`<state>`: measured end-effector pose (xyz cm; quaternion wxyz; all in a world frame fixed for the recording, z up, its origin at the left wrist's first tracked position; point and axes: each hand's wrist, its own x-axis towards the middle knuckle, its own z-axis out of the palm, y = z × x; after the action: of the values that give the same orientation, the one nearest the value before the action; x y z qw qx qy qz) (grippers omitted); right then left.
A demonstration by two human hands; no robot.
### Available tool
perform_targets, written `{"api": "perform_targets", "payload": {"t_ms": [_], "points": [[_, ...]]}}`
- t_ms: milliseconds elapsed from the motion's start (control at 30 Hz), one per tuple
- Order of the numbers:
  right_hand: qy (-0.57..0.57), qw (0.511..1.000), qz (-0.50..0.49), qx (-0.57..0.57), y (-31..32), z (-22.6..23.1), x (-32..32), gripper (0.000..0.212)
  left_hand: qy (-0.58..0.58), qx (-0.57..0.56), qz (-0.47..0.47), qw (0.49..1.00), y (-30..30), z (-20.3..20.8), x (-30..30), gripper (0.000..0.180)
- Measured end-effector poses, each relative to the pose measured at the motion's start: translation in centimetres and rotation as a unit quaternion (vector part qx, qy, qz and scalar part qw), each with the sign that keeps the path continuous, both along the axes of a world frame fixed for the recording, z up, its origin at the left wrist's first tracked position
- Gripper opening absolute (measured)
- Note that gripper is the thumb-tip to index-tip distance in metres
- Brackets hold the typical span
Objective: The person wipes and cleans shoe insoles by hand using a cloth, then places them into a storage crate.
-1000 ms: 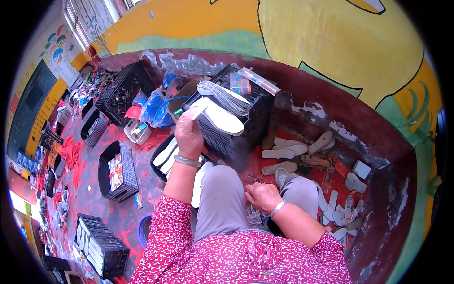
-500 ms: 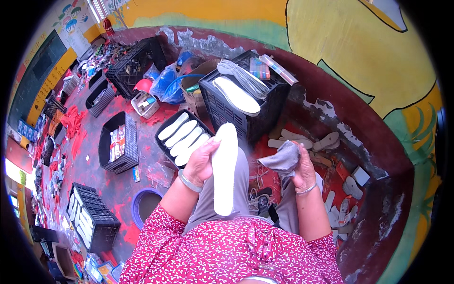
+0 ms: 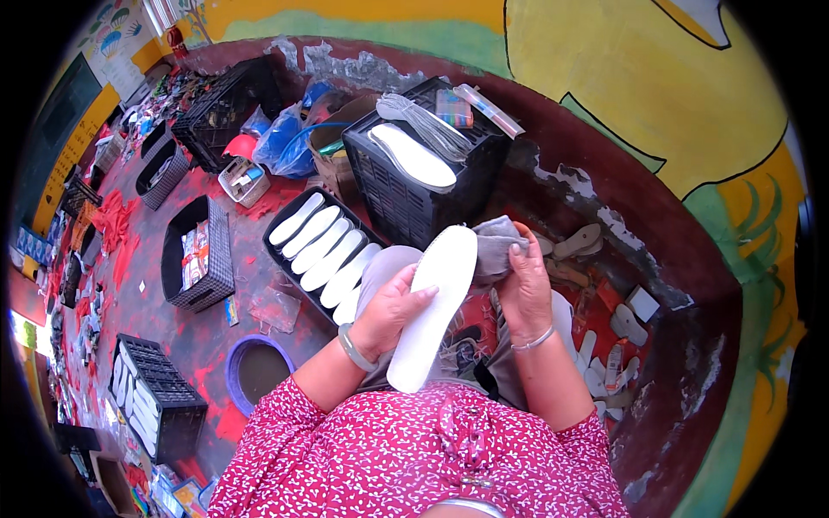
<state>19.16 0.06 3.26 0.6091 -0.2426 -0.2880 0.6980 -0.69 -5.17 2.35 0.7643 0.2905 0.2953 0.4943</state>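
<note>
A white shoe insole stands tilted in front of my lap, wide end up, with my left hand gripping its left edge, thumb across its face. On the other side my right hand pinches a grey cloth, which hangs beside the insole's upper right edge. Whether cloth and insole touch, I cannot tell. Left of my knees, a dark basket holds several white insoles laid in a row. Ahead, a white insole and a bundle of grey insoles lie on an upturned black crate.
A purple-rimmed bucket is on the floor at my left, near a black crate of insoles. Farther out stands a woven basket with packets. Loose insoles lie at my right beside the wall.
My right hand has brought the grey cloth leftward, close to the insole. The insole has tilted, its top leaning right. The whole view has shifted slightly.
</note>
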Motion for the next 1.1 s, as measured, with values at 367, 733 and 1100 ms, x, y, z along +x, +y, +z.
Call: {"api": "perform_targets", "payload": {"t_ms": [367, 733, 1100], "points": [[0.009, 0.999, 0.036, 0.005, -0.4, 1.6, -1.8, 0.031, 0.06, 0.068, 0.022, 0.996, -0.1, 0.5, 1.0, 0.037], [0.027, 0.987, 0.147, -0.054, 0.5, 2.5, -0.9, 0.036, 0.127, 0.055, 0.044, 0.989, 0.8, 1.7, 0.5, 0.029], [-0.128, 0.982, 0.14, 0.013, 0.8, 4.3, -1.6, 0.036, 0.237, 0.228, 0.106, 0.939, 4.6, 4.2, 1.7, 0.022]]}}
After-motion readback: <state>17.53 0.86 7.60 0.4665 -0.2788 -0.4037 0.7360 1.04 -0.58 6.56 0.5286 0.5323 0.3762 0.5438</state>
